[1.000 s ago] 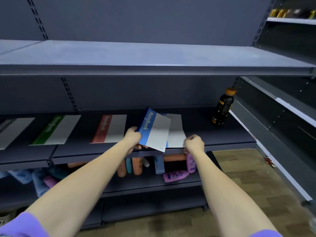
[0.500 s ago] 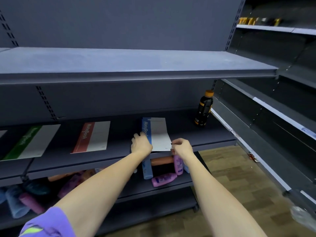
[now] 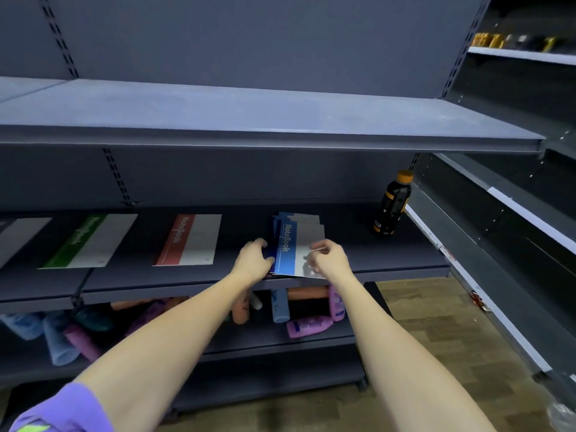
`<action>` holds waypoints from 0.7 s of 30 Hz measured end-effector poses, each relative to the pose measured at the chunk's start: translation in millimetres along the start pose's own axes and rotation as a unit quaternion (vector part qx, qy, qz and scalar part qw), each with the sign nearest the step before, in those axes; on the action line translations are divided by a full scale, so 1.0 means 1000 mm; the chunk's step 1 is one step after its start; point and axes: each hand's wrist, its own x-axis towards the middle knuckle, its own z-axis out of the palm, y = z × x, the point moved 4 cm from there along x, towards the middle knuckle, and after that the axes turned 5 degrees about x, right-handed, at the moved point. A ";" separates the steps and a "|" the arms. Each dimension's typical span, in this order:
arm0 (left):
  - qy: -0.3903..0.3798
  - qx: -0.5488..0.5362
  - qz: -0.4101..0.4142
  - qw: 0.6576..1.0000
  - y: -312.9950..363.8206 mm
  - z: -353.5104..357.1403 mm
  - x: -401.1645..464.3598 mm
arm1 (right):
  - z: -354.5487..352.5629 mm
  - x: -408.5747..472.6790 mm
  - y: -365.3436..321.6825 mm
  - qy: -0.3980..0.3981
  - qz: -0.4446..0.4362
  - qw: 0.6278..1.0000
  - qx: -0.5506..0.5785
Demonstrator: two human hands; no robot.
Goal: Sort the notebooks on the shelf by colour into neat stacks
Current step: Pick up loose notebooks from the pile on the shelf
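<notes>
Blue notebook stack (image 3: 294, 241): on the middle shelf (image 3: 358, 254), right of centre, edges uneven.
Left hand (image 3: 254, 255): fingers curled against the stack's left edge, gripping it.
Right hand (image 3: 327, 255): fingers bent, pinching the top cover's right edge.
Red notebook (image 3: 190, 240): left of the stack, apart.
Green notebook (image 3: 90, 241): further left.
Bottle (image 3: 391, 204): upright, far right.

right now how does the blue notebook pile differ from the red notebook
The blue notebook pile is several covers fanned unevenly; the red notebook shows one tidy cover. Both hands are at the blue pile, the left hand against its left edge and the right hand at its right edge; nothing touches the red one. Both lie flat on the same shelf, with a coloured band reading NoteBook beside a grey panel.
</notes>
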 end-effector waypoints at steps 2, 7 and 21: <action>0.015 -0.032 -0.011 0.999 -0.013 -0.016 -0.005 | 0.022 -0.003 -0.010 -0.023 -0.009 1.000 -0.014; 0.023 -0.068 -0.026 0.997 -0.055 -0.060 -0.019 | 0.094 -0.020 -0.023 -0.087 -0.016 0.996 -0.011; 0.095 -0.082 -0.151 0.980 -0.289 -0.227 -0.129 | 0.377 -0.132 -0.049 -0.241 -0.030 0.965 -0.098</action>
